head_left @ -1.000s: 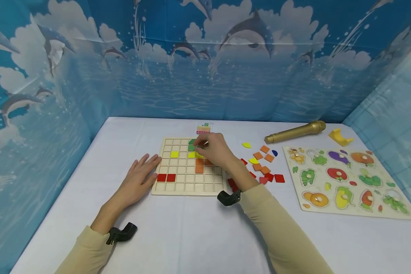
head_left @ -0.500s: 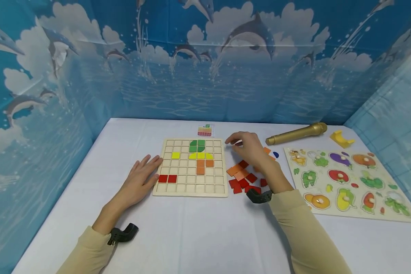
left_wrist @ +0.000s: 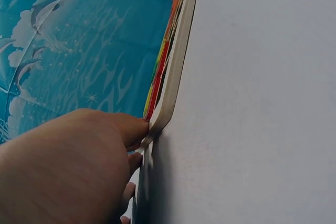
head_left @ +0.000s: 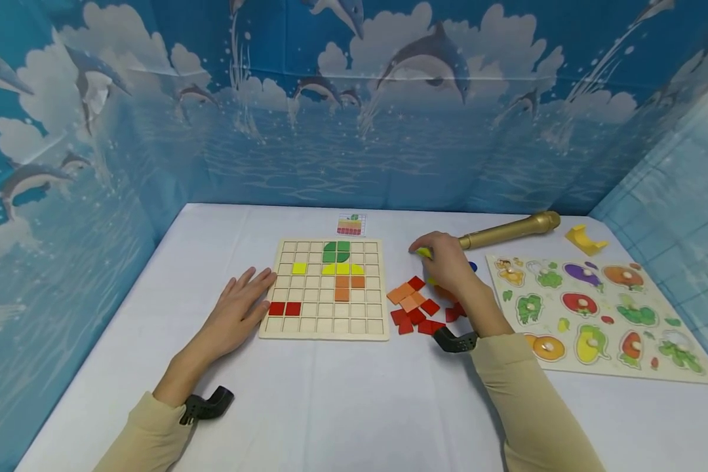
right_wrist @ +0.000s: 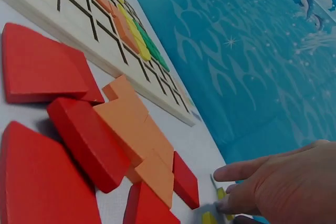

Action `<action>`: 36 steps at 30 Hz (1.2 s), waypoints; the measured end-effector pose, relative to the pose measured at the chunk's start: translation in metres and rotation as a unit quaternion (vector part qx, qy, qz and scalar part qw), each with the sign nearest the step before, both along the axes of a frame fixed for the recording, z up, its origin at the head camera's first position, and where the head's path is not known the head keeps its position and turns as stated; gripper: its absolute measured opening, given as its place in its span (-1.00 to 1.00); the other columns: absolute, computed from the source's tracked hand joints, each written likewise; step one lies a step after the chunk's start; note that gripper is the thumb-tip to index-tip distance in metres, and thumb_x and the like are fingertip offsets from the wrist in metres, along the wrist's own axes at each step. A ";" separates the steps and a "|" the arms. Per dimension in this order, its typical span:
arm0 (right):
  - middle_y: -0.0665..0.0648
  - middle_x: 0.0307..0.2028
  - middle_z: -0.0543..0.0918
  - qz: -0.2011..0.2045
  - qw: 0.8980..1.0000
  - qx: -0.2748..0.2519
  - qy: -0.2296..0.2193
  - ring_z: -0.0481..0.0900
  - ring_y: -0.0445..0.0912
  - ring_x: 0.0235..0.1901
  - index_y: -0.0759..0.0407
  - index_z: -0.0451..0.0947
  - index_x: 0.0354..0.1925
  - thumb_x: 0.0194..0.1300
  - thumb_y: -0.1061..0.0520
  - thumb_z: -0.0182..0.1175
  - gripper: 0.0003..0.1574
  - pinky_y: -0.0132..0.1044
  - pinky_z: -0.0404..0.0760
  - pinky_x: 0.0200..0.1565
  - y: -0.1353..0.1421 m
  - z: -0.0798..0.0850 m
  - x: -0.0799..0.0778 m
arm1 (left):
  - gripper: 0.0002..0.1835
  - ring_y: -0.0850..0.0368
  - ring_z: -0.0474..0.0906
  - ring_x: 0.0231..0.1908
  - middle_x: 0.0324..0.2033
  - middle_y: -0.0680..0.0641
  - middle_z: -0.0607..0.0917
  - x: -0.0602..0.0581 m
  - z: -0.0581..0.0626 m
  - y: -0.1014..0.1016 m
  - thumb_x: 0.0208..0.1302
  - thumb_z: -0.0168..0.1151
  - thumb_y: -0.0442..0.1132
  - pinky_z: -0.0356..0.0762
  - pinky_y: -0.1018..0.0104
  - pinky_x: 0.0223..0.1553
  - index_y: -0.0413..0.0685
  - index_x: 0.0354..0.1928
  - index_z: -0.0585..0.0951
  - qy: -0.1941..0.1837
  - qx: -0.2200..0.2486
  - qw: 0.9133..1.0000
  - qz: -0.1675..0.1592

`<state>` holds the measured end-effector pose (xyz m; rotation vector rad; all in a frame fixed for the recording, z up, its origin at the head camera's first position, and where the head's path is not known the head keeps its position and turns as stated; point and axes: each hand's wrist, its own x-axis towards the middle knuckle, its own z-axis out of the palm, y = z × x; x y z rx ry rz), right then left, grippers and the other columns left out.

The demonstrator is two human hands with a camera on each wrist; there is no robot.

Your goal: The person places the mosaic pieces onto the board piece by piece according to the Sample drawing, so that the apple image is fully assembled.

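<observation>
White cloth (head_left: 330,406) covered the worktop across the lower frame. Left of centre, the left hand (head_left: 236,314) lay with fingers extended, touching the left edge of a wooden grid board (head_left: 324,338). On it sat two red squares (head_left: 285,309) at lower left, three orange squares (head_left: 342,294), a row of yellow pieces (head_left: 343,269) with one yellow square (head_left: 299,269) apart to the left, and green pieces (head_left: 343,247) above. Loose red tiles (head_left: 416,316) and orange tiles (head_left: 398,293) lay right of the board. Beyond them, the right hand (head_left: 445,265) had its fingertips at a loose yellow piece (head_left: 425,252); whether they pinched it could not be told. At right lay a vegetable puzzle (head_left: 554,318). Farther off were a printed card (head_left: 351,225), its details too small to read, a gold microphone (head_left: 513,229) and a yellow holder (head_left: 586,242). Behind hung a blue dolphin backdrop (head_left: 283,151).
</observation>
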<state>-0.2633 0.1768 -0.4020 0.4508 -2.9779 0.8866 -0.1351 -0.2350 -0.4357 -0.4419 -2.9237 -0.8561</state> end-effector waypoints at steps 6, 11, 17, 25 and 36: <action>0.35 0.24 0.64 -0.027 1.000 -0.007 -0.008 0.52 0.25 0.27 0.20 0.76 0.11 0.43 0.40 0.20 -0.62 0.20 0.47 0.42 0.001 -0.002 0.002 | -0.38 -0.27 -0.08 0.66 0.61 -0.16 0.28 0.000 0.001 0.001 0.59 0.10 -0.21 -0.25 -0.36 0.61 -0.05 0.61 0.31 0.000 -0.001 1.000 0.001; 0.32 0.12 0.69 -0.036 0.999 -0.027 -0.019 0.59 0.19 0.06 0.22 0.73 0.14 0.42 0.34 0.29 -0.65 0.10 0.65 0.22 0.001 -0.001 0.003 | -0.39 -0.28 -0.08 0.66 0.61 -0.17 0.28 0.001 0.003 0.000 0.60 0.10 -0.22 -0.26 -0.35 0.61 -0.06 0.61 0.30 -0.001 -0.001 1.000 0.000; 0.29 -0.01 0.75 -0.017 0.999 -0.034 -0.033 0.61 0.16 -0.01 0.22 0.75 0.04 0.38 0.30 0.37 -0.73 0.07 0.64 0.19 0.003 -0.001 0.001 | -0.39 -0.30 -0.08 0.66 0.61 -0.18 0.29 0.002 0.004 0.000 0.59 0.10 -0.23 -0.25 -0.37 0.61 -0.08 0.61 0.32 0.000 0.005 1.000 -0.002; 0.29 -0.04 0.78 -0.007 0.999 -0.033 -0.042 0.64 0.16 -0.01 0.25 0.75 0.02 0.35 0.29 0.41 -0.73 0.08 0.64 0.20 0.004 0.001 0.001 | -0.40 -0.26 -0.08 0.67 0.61 -0.14 0.29 0.000 -0.001 0.000 0.61 0.10 -0.20 -0.25 -0.36 0.61 -0.04 0.61 0.32 -0.002 0.002 1.000 0.004; 0.25 -0.15 0.71 -0.033 0.997 -0.023 -0.059 0.56 0.11 -0.09 0.23 0.74 -0.01 0.31 0.22 0.48 -0.72 -0.07 0.65 0.06 0.000 0.004 0.003 | -0.39 -0.25 -0.09 0.67 0.62 -0.13 0.27 0.000 -0.001 0.000 0.61 0.10 -0.18 -0.25 -0.35 0.61 -0.02 0.62 0.30 -0.006 0.000 1.000 0.006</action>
